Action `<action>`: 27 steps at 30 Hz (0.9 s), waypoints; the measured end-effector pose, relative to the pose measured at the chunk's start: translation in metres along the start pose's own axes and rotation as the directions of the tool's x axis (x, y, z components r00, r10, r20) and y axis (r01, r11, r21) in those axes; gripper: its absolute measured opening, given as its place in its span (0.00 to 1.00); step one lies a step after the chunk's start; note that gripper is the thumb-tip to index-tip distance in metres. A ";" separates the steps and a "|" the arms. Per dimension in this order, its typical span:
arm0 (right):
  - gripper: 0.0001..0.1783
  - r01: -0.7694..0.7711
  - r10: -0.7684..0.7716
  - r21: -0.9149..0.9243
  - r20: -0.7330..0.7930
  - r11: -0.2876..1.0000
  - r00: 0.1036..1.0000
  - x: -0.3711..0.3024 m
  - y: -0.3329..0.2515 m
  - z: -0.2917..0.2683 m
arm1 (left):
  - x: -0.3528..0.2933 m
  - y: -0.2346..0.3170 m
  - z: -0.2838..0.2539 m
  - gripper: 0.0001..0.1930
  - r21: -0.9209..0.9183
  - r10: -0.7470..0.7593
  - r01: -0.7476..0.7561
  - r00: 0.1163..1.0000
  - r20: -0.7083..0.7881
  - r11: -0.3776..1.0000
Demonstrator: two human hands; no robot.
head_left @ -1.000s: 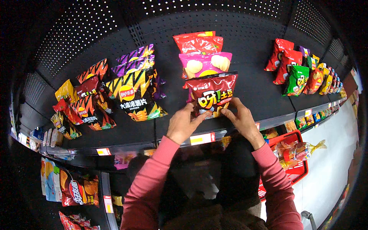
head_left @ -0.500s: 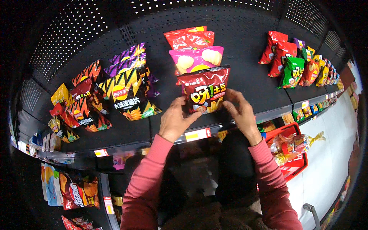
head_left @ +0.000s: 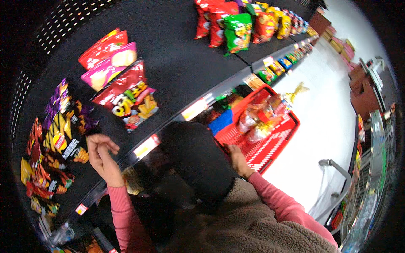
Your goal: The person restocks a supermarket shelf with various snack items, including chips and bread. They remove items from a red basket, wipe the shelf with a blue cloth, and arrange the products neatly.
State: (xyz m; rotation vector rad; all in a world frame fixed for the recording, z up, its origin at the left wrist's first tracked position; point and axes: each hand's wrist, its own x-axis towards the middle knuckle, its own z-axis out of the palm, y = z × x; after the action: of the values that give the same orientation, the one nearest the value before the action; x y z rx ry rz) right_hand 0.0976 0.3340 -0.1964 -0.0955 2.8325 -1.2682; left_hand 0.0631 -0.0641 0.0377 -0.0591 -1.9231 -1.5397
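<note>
My left hand (head_left: 102,159) is over the front edge of the shelf, empty, its fingers loosely bent and apart. Just left of it stands a black-and-yellow chip bag (head_left: 63,137). Beyond the hand, a dark red chip bag (head_left: 128,99) rests upright on the shelf, untouched, in front of a pink bag (head_left: 107,67) and a red bag (head_left: 103,48). Down to the right, my right hand (head_left: 240,162) is at the near side of a red plastic basket (head_left: 270,154). Blur and the basket side hide its fingertips. Several clear-wrapped snack packs (head_left: 263,118) lie in the basket.
The black shelf (head_left: 177,63) runs from lower left to upper right, with a green chip bag (head_left: 237,31) and several other bags farther along. My dark-clothed knee (head_left: 198,156) is between my arms. A grey metal tube handle (head_left: 344,175) rises at the right over the white floor (head_left: 325,126).
Both hands have left the dark red chip bag, which stays on the shelf. My right hand has moved to the basket, my left hand away to the left. The view has turned right.
</note>
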 end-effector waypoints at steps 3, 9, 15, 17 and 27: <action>0.29 0.043 -0.005 -0.322 0.118 0.946 0.993 -0.005 0.031 0.018 | -0.036 0.001 0.032 0.04 0.000 -0.134 0.135 0.988 0.073 0.991; 0.27 -0.078 0.169 -0.397 0.199 0.914 0.965 0.008 0.037 0.028 | -0.114 -0.008 0.082 0.09 0.072 -0.359 0.352 0.924 0.133 0.933; 0.26 0.033 0.050 -0.498 0.152 0.867 0.987 0.004 0.045 0.020 | -0.159 -0.014 0.087 0.19 0.109 -0.686 0.684 0.686 0.242 0.722; 0.26 -0.012 0.019 -0.378 0.014 0.926 1.000 0.005 0.048 0.015 | -0.161 -0.017 0.087 0.21 0.145 -0.670 0.660 0.688 0.279 0.737; 0.20 -0.130 0.051 -0.404 -0.201 0.906 0.978 0.020 0.080 -0.049 | -0.191 -0.056 0.089 0.23 0.178 -0.730 0.711 0.635 0.251 0.680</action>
State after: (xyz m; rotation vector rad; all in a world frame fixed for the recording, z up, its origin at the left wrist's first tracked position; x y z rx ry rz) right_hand 0.0709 0.4225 -0.2232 0.1520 3.1779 -0.6681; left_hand 0.1467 0.0659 -0.1161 0.6257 -2.4072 -2.0679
